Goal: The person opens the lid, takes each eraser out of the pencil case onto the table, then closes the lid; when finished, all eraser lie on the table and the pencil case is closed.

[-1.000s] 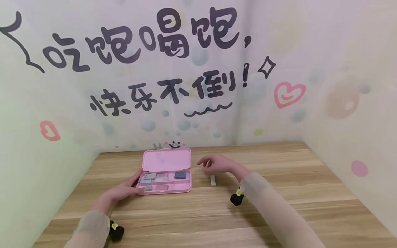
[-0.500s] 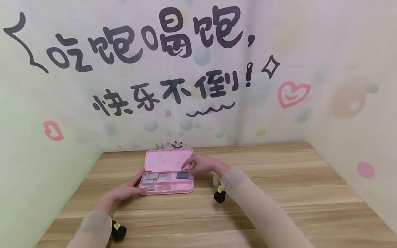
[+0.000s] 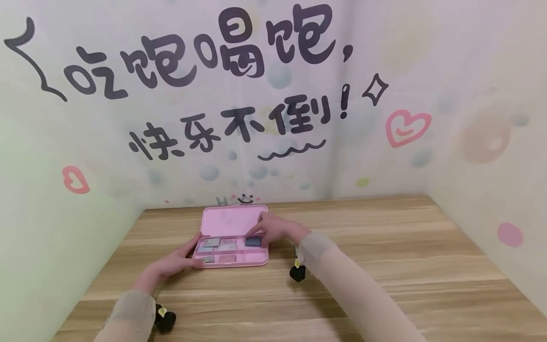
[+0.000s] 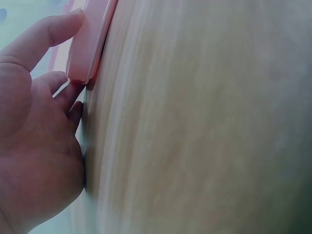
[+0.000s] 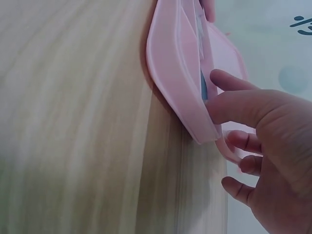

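"Where's the case (image 3: 255, 257)?"

"On the table (image 3: 256, 304), between my left hand (image 3: 175, 262) and right hand (image 3: 275, 228). Lid's (image 3: 226, 221) at the back, small pieces (image 3: 211, 242) inside on my left hand's side, one block (image 3: 253, 242) just by my right."

The patterned backdrop (image 3: 299, 166) bears dark Chinese lettering (image 3: 244, 126), “吃饱喝饱, 快乐不倒!”, above a faint letter “H” (image 3: 221, 201) and a smiley face (image 3: 245, 200).

Big dark writing (image 3: 235, 26) runs across the pale wall (image 3: 393, 175), with a pink heart (image 3: 403, 131) (it is smiling) near it. The tabletop (image 3: 419, 256) has brown wood stripes.
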The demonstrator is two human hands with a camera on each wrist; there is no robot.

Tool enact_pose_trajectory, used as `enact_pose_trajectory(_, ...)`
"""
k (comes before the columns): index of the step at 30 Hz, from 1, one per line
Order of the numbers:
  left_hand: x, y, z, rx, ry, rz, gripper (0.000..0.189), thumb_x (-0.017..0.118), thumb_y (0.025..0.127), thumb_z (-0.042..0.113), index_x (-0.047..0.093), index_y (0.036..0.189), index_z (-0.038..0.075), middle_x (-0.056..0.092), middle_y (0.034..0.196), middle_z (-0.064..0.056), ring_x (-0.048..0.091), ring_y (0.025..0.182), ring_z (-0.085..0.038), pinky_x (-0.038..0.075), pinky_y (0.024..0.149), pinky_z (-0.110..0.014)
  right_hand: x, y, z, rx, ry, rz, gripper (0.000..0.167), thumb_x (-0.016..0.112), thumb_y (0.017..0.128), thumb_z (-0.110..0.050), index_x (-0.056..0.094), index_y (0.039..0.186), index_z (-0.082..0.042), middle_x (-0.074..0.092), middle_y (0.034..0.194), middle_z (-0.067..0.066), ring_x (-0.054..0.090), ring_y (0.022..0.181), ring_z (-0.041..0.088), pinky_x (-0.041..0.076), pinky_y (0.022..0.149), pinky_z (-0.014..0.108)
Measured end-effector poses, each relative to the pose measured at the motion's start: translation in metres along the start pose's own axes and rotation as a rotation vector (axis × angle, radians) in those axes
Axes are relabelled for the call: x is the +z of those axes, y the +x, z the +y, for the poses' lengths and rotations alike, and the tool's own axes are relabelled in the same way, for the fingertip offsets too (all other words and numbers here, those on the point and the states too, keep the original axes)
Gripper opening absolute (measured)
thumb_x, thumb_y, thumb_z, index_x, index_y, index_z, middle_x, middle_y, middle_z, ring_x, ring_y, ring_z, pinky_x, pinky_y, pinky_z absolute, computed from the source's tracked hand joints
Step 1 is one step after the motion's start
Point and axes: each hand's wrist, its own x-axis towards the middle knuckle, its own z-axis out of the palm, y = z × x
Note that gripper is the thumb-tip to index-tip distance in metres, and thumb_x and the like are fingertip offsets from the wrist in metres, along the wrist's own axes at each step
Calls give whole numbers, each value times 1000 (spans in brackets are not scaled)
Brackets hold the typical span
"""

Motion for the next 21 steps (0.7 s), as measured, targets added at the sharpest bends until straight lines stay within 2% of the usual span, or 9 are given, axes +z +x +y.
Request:
enact_pose_trajectory(6, 0, -1, 1, -17, 11, -1, 104, 75, 84, 28, 1, 157, 18, -4, 158, -27, -1, 142, -47, 4, 110, -63, 0, -2, -7, 53, -64, -23, 52, 71, 84, -13, 64, 123, -46, 41, 106, -2, 37, 96, 15, 35, 78, 26)
enact_pose_trajectory(12, 1, -1, 0, -11, 18, 0, 103, 74, 84, 27, 2, 157, 18, -2, 158, -27, 2, 141, -47, 6, 109, -64, 3, -1, -8, 57, -139, -48, 51, 67, 89, -17, 59, 127, -50, 40, 106, -3, 35, 98, 16, 34, 78, 27)
enact_pose_trajectory(21, -1, 2, -3, -8, 6, -4, 103, 74, 84, 28, 2, 157, 18, -3, 158, -26, 0, 142, -45, 4, 110, -63, 1, -2, -9, 62, -100, -38, 45, 72, 87, -23, 63, 124, -47, 41, 110, -2, 36, 101, 16, 37, 81, 28)
